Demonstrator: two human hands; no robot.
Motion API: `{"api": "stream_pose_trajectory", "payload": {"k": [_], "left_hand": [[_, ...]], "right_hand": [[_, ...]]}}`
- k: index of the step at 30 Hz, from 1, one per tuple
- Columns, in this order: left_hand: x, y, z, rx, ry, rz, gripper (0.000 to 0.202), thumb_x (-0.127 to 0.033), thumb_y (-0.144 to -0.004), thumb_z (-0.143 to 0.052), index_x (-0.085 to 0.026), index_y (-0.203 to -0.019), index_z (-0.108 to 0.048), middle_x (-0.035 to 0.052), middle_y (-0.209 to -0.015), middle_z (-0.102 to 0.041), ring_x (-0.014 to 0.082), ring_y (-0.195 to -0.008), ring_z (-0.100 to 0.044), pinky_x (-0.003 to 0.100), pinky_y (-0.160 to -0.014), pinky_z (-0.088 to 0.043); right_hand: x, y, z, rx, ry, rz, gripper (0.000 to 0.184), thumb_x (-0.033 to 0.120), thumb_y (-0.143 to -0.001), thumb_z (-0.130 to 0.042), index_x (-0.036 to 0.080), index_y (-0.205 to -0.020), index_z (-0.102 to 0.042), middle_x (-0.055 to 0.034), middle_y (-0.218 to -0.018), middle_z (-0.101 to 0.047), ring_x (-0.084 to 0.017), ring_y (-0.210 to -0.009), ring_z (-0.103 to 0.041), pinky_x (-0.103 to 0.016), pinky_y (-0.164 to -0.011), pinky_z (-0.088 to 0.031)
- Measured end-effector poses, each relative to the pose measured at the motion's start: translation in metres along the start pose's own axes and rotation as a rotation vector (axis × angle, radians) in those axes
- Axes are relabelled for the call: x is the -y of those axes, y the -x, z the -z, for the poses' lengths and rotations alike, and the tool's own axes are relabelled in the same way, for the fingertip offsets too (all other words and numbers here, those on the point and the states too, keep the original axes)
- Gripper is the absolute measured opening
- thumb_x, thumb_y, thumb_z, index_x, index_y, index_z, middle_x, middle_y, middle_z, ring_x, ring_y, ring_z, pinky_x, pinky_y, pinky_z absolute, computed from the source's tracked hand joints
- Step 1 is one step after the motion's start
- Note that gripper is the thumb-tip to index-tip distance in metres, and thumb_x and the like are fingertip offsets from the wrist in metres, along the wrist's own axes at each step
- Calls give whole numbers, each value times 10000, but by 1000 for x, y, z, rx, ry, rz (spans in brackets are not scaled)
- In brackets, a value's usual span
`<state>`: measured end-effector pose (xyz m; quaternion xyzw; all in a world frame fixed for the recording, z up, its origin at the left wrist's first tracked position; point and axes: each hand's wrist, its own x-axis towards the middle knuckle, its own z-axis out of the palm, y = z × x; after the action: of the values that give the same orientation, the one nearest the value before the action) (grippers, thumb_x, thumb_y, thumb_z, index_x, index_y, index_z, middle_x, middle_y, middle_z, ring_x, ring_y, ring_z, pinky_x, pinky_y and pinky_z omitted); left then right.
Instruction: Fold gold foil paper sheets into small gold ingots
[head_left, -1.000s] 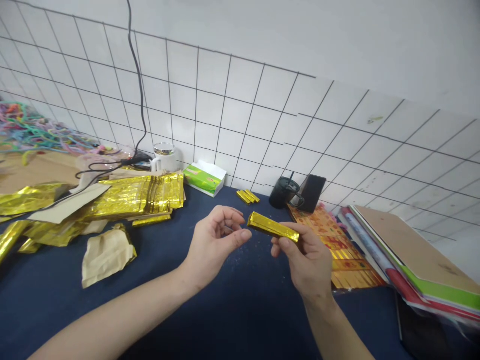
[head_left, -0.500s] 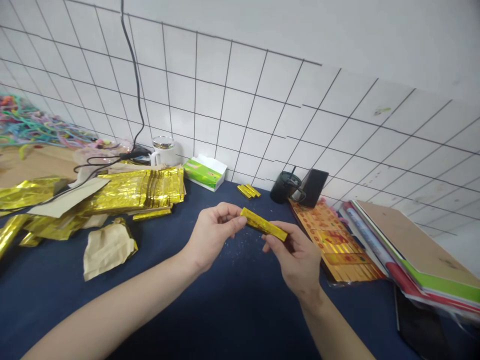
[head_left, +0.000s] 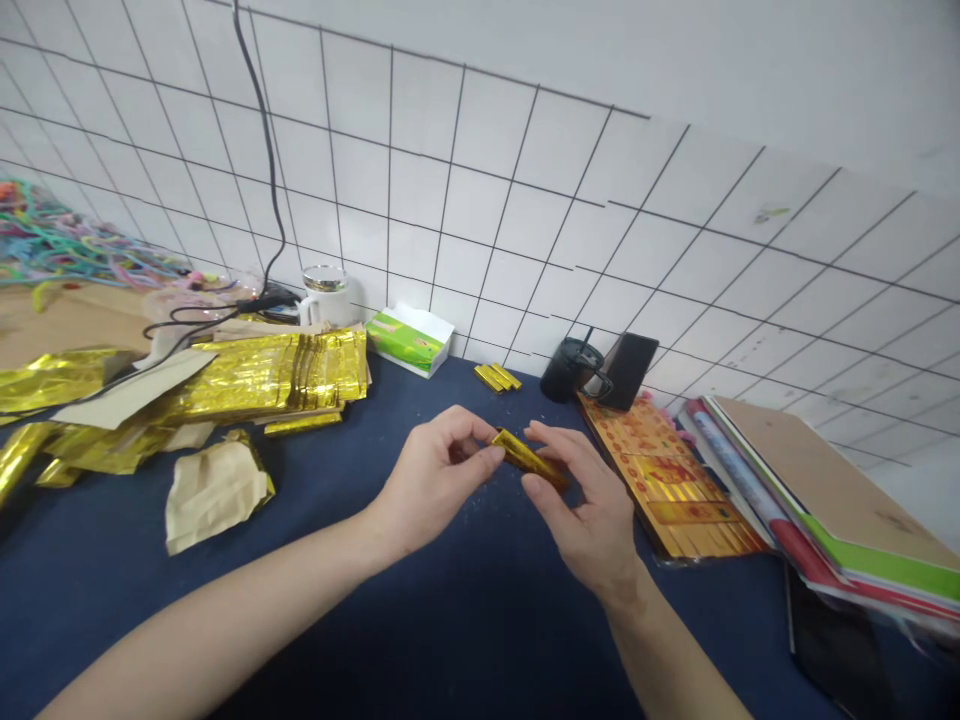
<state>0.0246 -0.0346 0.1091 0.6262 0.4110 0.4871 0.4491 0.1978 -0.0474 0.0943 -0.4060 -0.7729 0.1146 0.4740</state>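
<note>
Between the thumb and fingers of my left hand is the left end of a narrow folded strip of gold foil paper. The strip slants down to the right above the dark blue table. My right hand is around the strip's right end, its thumb and forefinger spread apart; whether its other fingers touch the strip is hidden. Beyond the hands, several small folded gold strips lie side by side near the wall. A crumpled piece of gold-backed paper rests left of my left hand.
At left spreads a pile of gold foil paper with a black cable above it. Along the wall stand a white mug, a green tissue pack, a black cup and a dark phone-like slab. Orange packets and stacked folders sit right.
My right thumb and forefinger have parted from their pinch on the strip's right end. The strip has turned slightly in my left hand, which still grips it.
</note>
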Motion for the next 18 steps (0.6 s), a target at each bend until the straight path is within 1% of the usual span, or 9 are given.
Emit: {"api": "stream_pose_trajectory", "payload": {"k": [2,3,5,7,9,12,15,18], "left_hand": [[-1,3,-1,12,-141,-107,68,-199,-767,-561,-158,-723,-593,-9,-719,-523,78,-580,-475,202,-526,-392],[-2,5,-2,39,-186,-143,71,-182,-772,-553,-162,-731,-608,-2,-754,-526,83,-616,-489,203,-552,-404],[-3,7,-2,105,-216,-167,85,-168,-778,-545,-169,-747,-624,1,-769,-529,91,-657,-514,205,-585,-428],[-5,7,-2,137,-186,-139,66,-160,-765,-558,-169,-730,-613,0,-767,-532,94,-666,-532,207,-596,-452],[-6,7,-1,144,-126,-85,39,-149,-741,-577,-167,-709,-590,-5,-765,-533,94,-655,-542,209,-590,-473],[-9,7,0,172,-38,-10,27,-147,-734,-577,-164,-713,-575,-7,-780,-527,87,-618,-548,217,-569,-495],[-11,6,0,210,1,19,39,-144,-741,-563,-162,-714,-585,-5,-779,-528,88,-610,-558,219,-560,-502],[-11,6,2,199,-28,24,37,-138,-731,-575,-165,-712,-593,-9,-741,-542,87,-593,-560,213,-556,-489]], "right_hand": [[5,-2,1,24,9,39,391,168,-808,-544,253,-1189,-515,-75,-1080,-559,-172,-875,-586,-315,-734,-514],[7,-2,1,51,8,70,383,148,-814,-528,254,-1182,-521,-72,-1067,-568,-171,-887,-585,-312,-743,-513],[10,-3,2,102,-2,125,358,112,-822,-499,254,-1147,-549,-60,-1025,-598,-170,-911,-588,-309,-772,-507],[12,-3,3,114,-19,128,316,104,-831,-480,250,-1092,-583,-49,-979,-627,-166,-891,-603,-302,-770,-509],[12,-2,3,105,-26,80,283,123,-843,-467,247,-1059,-600,-41,-948,-647,-162,-856,-619,-292,-747,-515],[9,0,3,81,2,4,265,158,-853,-466,252,-1059,-604,-25,-923,-673,-155,-817,-638,-271,-712,-527],[7,2,3,40,39,-51,250,187,-846,-495,257,-1056,-611,-16,-929,-691,-156,-798,-653,-272,-712,-539],[7,2,3,45,58,-56,249,205,-847,-497,254,-1056,-624,-20,-936,-701,-167,-792,-664,-294,-720,-550]]}}
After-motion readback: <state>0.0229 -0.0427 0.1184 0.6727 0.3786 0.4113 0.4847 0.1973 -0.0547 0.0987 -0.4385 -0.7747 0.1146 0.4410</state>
